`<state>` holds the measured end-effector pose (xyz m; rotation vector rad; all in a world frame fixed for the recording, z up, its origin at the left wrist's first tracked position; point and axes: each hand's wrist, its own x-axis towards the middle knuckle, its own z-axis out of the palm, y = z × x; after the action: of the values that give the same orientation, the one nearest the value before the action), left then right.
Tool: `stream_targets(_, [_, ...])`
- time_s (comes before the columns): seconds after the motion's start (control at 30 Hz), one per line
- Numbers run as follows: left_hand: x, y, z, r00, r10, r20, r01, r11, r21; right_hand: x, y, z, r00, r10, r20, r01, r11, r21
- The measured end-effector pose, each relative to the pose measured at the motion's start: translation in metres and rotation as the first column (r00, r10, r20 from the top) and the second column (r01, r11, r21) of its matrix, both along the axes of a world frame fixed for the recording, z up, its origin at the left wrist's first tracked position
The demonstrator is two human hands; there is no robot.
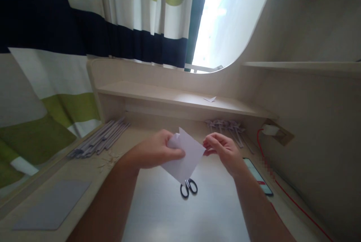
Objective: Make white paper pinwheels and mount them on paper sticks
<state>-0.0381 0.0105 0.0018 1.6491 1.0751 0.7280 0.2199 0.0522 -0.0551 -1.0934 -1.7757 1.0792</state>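
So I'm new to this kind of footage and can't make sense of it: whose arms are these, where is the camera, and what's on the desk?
The camera sits on a person's head, looking down at their own bare hands. The left hand and right hand hold a folded white paper between them above a pale desk. Below the paper lie black-handled scissors. A phone with a red cable lies to the right, grey paper strips and a grey sheet to the left.
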Motion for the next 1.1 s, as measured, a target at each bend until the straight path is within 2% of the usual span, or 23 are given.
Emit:
stream_targets(0.07, [0.005, 0.001, -0.002, 0.996, -0.065, -0.067, 0.064, 0.998, -0.014, -0.002, -0.012, 0.010, 0.998, 0.033, -0.053, -0.032, 0.999, 0.014])
stream_targets(0.13, [0.009, 0.002, -0.004, 0.990, -0.104, -0.095, 0.102, 0.995, -0.021, -0.007, -0.022, 0.014, 0.989, 0.119, -0.082, -0.121, 0.992, -0.020])
stream_targets(0.23, [0.009, 0.005, -0.005, 0.995, -0.078, -0.064, 0.078, 0.997, -0.005, -0.011, -0.026, 0.013, 0.990, 0.129, -0.050, -0.131, 0.991, -0.031])
stream_targets(0.3, [0.007, 0.009, -0.005, 1.000, 0.012, 0.013, -0.012, 0.998, 0.058, -0.011, -0.024, 0.011, 0.994, 0.104, -0.038, -0.104, 0.994, -0.014])
stream_targets(0.37, [0.007, 0.014, -0.005, 0.978, 0.148, 0.145, -0.167, 0.977, 0.131, -0.012, -0.022, 0.010, 0.993, 0.093, -0.067, -0.094, 0.995, -0.014])
stream_targets(0.43, [0.009, 0.019, -0.008, 0.902, 0.279, 0.328, -0.336, 0.933, 0.130, -0.014, -0.020, 0.009, 0.988, 0.059, -0.146, -0.063, 0.998, -0.024])
stream_targets(0.5, [0.013, 0.023, -0.013, 0.814, 0.328, 0.480, -0.400, 0.915, 0.053, -0.017, -0.020, 0.009, 0.973, 0.000, -0.230, -0.006, 1.000, -0.028])
stream_targets(0.57, [0.017, 0.025, -0.017, 0.795, 0.298, 0.528, -0.351, 0.936, 0.000, -0.019, -0.020, 0.009, 0.958, -0.051, -0.283, 0.045, 0.999, -0.028])
stream_targets(0.67, [0.022, 0.025, -0.022, 0.860, 0.210, 0.466, -0.239, 0.971, 0.003, -0.021, -0.022, 0.009, 0.950, -0.071, -0.304, 0.066, 0.997, -0.027])
stream_targets(0.73, [0.023, 0.024, -0.023, 0.889, 0.193, 0.416, -0.213, 0.977, 0.001, -0.022, -0.024, 0.010, 0.950, -0.066, -0.305, 0.060, 0.998, -0.027])
stream_targets(0.93, [0.025, 0.019, -0.020, 0.887, 0.245, 0.390, -0.249, 0.968, -0.042, -0.024, -0.031, 0.012, 0.954, -0.013, -0.300, 0.017, 1.000, 0.012])
stream_targets(1.1, [0.023, 0.012, -0.014, 0.851, 0.245, 0.465, -0.245, 0.968, -0.062, -0.016, -0.038, 0.016, 0.890, 0.092, -0.447, -0.001, 0.980, 0.200])
